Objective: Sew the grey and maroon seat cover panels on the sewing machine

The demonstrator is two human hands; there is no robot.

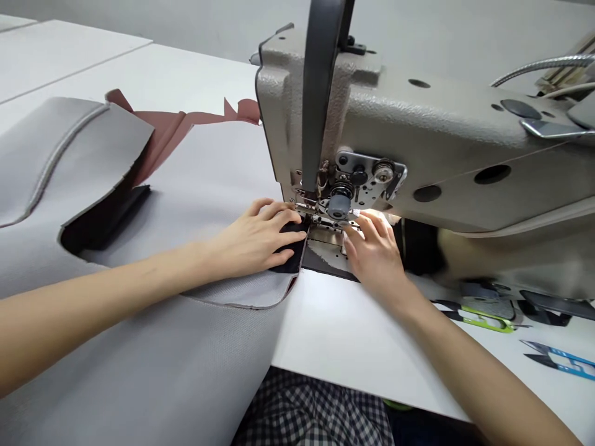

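Note:
My left hand (pixel 251 243) lies flat with fingers apart on a black strip (pixel 292 251) of a large light-grey sewn cover (pixel 223 179). Its fingertips reach close to the needle area of a sewing machine (pixel 418 142). On the other side of the needle, my right hand (pixel 374 248) rests at the metal plate (pixel 330 248) with its fingers loosely spread and bent. No held thing shows in it, though some fingertips are partly hidden by the machine's parts. The cover's raw edge runs beside the presser foot.
Grey fabric drapes over the table's front edge at left, with reddish backing (pixel 162 133) showing behind. Green thread snips (pixel 486 319) and blue thread snips (pixel 564 362) lie at right. A dark upright bar (pixel 320 93) stands before the machine head. The white tabletop (pixel 325 334) extends in front.

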